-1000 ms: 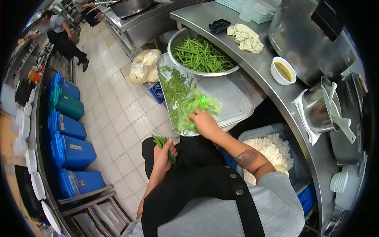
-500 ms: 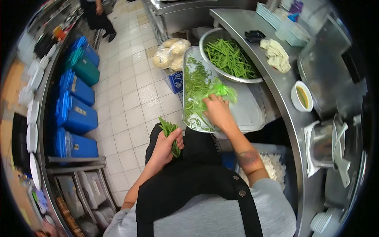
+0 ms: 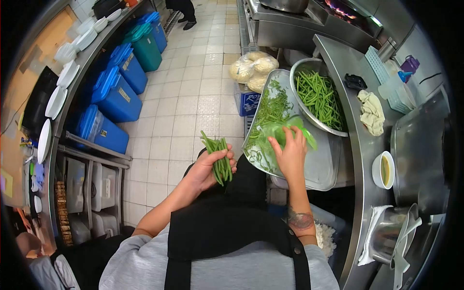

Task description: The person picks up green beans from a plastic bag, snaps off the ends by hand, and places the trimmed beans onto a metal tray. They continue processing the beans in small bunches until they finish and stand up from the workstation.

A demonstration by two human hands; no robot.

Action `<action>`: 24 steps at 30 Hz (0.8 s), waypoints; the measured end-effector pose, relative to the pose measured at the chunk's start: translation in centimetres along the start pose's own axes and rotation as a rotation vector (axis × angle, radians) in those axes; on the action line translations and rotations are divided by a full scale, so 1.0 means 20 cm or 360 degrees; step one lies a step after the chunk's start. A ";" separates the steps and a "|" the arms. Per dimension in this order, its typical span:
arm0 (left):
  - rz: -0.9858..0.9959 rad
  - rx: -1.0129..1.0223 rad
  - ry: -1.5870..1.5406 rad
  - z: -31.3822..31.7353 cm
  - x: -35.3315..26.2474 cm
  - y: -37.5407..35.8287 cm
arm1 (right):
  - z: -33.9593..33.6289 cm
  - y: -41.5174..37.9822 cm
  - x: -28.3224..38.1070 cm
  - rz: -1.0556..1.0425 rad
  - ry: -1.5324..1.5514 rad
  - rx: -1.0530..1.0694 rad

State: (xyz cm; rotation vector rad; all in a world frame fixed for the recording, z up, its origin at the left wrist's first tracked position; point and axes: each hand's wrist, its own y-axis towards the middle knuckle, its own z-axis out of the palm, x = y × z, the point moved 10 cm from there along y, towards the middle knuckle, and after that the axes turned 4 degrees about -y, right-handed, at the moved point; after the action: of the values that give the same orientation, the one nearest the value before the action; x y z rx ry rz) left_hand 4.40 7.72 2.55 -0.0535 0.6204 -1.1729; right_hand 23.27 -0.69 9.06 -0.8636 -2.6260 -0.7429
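A bunch of green beans (image 3: pixel 220 162) is wrapped in the fingers of my left hand (image 3: pixel 205 169), held over my lap. At the metal tray (image 3: pixel 319 169), my right hand (image 3: pixel 291 152) touches a thin green plastic bag (image 3: pixel 270 135), its thumb and fingers spread apart. Trimmed bean ends and scraps (image 3: pixel 275 104) lie along the tray's left side, partly under the bag. Beyond the tray stands a large steel bowl (image 3: pixel 296 99) filled with green beans (image 3: pixel 319 99).
A steel counter (image 3: pixel 357 159) on the right carries a cloth (image 3: pixel 371 113), a white bowl (image 3: pixel 383 170) and a pot. Blue bins (image 3: pixel 116 94) line the left. Bagged yellowish food (image 3: pixel 253 67) sits on a blue box (image 3: pixel 249 101). Another person's legs (image 3: pixel 183 7) show in the aisle.
My view has turned, shifting the scene. My right hand's fingers have spread from their bunched pose on the green bag. My left hand still holds the beans, now more fanned out.
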 end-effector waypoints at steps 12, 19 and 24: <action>0.0031 -0.0228 -0.0320 -0.16 0.04 -0.01 | -0.16 -0.09 0.35 -0.0538 0.0354 -0.0192; -0.0058 -0.0180 -0.0422 -0.18 0.07 -0.04 | 0.18 -0.10 -0.24 0.0391 -0.0233 0.0485; -0.0093 -0.0150 -0.0438 -0.20 0.06 -0.03 | 0.00 -0.20 -0.59 0.0853 -0.0026 0.0346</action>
State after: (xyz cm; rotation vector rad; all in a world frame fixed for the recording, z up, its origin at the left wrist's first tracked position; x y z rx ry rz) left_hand 2.34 7.50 -1.08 -0.3103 0.4322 -1.1670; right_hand 30.08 -9.07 2.74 -1.4163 -2.2619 -0.3029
